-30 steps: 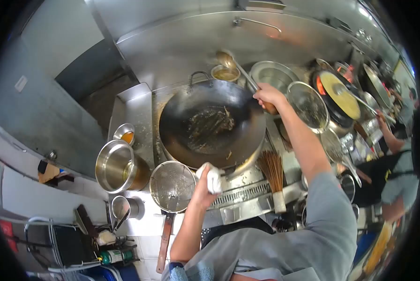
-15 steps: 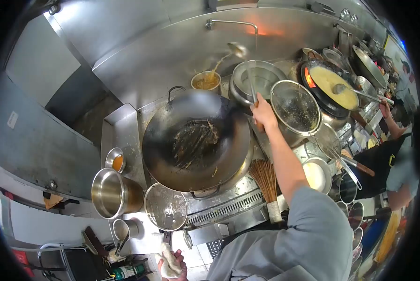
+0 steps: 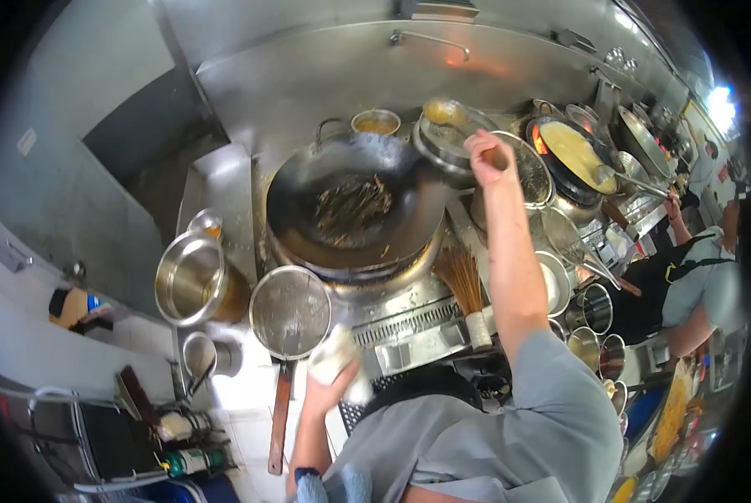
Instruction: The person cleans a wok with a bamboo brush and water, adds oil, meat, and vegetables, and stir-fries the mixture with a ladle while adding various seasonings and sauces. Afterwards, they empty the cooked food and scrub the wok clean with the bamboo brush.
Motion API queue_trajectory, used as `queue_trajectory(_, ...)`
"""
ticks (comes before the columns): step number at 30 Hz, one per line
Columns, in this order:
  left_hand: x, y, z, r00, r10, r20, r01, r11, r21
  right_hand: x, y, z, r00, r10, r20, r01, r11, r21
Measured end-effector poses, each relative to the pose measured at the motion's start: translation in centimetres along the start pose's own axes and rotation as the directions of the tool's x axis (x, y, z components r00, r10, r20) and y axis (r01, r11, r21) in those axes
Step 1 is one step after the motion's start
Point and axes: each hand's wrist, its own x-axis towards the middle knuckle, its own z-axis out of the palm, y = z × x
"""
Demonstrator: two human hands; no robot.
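My right hand (image 3: 491,158) is closed around the handle of a ladle (image 3: 444,112), stretched out over the cooktop. The ladle's bowl is over the round steel pot (image 3: 439,151), and brownish-yellow stuff shows on it. In my left hand (image 3: 332,387) is a bunched white cloth (image 3: 334,355), just right of a round mesh strainer (image 3: 290,312) with a wooden handle. Between my hands and the back wall sits a large dark wok (image 3: 296,197) with dark scraps at its bottom. Behind it stands a small pot (image 3: 376,122) of yellowish-brown contents.
A bamboo brush (image 3: 468,293) lies right of the wok. Left are a tall steel pot (image 3: 193,281) and a small cup (image 3: 204,352). To the right, a co-worker's hand (image 3: 673,204) holds a ladle in a second wok (image 3: 570,151) of yellow liquid, with flame beside it.
The ladle's bowl has moved from near the small pot rightward over the steel pot. My left hand has risen with the cloth to beside the strainer. The whole view has shifted.
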Motion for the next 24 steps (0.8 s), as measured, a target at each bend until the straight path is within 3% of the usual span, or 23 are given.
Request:
queue_trajectory(2, 3.5, 1.0, 1.2, 0.989, 0.142, 0.041, -0.144, 0.988, 0.061, -4.1, 3.1, 2.8, 0.992, 0.113, 0.055, -0.117, 0.990, 0.083)
queue_trajectory(3, 5.5, 3.3, 1.3, 0.896, 0.434, 0.090, -0.439, 0.839, 0.322, -5.7, 4.0, 3.8, 0.997, 0.058, -0.057, -0.054, 0.996, 0.064)
queue_trajectory(5, 8.8, 3.8, 2.7, 0.821, 0.566, 0.075, -0.519, 0.686, 0.510, -9.0, 5.7, 4.3, 0.991, 0.126, -0.038, -0.123, 0.991, 0.060)
queue_trajectory(7, 11.4, 2.4, 4.4, 0.822, 0.567, 0.049, -0.490, 0.661, 0.569, -12.8, 7.3, 3.5, 0.987, 0.159, -0.026, -0.158, 0.987, 0.041)
queue_trajectory(8, 12.3, 1.8, 5.1, 0.907, 0.412, 0.084, -0.391, 0.753, 0.529, -14.6, 8.1, 2.9, 0.989, 0.138, -0.051, -0.138, 0.990, 0.004)
queue_trajectory(9, 12.4, 1.8, 5.5, 0.916, 0.394, 0.072, -0.369, 0.759, 0.536, -16.4, 8.8, 2.2, 0.990, 0.117, -0.076, -0.120, 0.992, -0.034)
queue_trajectory(11, 12.7, 1.8, 6.1, 0.932, 0.359, 0.057, -0.330, 0.769, 0.548, -19.9, 9.8, 1.0, 0.989, 0.099, -0.112, -0.128, 0.949, -0.288)
queue_trajectory(13, 12.3, 2.6, 6.3, 0.923, 0.385, 0.022, -0.328, 0.752, 0.572, -21.8, 10.5, -0.2, 0.979, -0.089, -0.184, -0.061, 0.732, -0.678)
queue_trajectory(17, 11.8, 3.2, 6.3, 0.950, 0.309, -0.050, -0.225, 0.786, 0.576, -16.6, 7.2, -2.7, 0.953, -0.276, -0.126, -0.034, 0.316, -0.948)
queue_trajectory(20, 12.2, 3.4, 6.7, 0.971, 0.221, -0.089, -0.139, 0.828, 0.543, -6.9, 3.8, -5.2, 0.892, -0.449, -0.048, -0.131, -0.156, -0.979)
queue_trajectory(22, 12.1, 4.0, 7.1, 0.970, 0.214, -0.113, -0.113, 0.814, 0.570, 2.7, -2.8, -12.2, 0.810, -0.586, 0.010, -0.295, -0.422, -0.857)
queue_trajectory(23, 12.1, 4.4, 7.4, 0.973, 0.189, -0.133, -0.079, 0.812, 0.579, 6.5, -6.4, -15.4, 0.782, -0.622, 0.020, -0.398, -0.524, -0.753)
queue_trajectory(24, 11.9, 4.5, 7.6, 0.973, 0.189, -0.133, -0.079, 0.813, 0.577, 7.3, -6.3, -14.2, 0.822, -0.569, -0.036, -0.355, -0.462, -0.813)
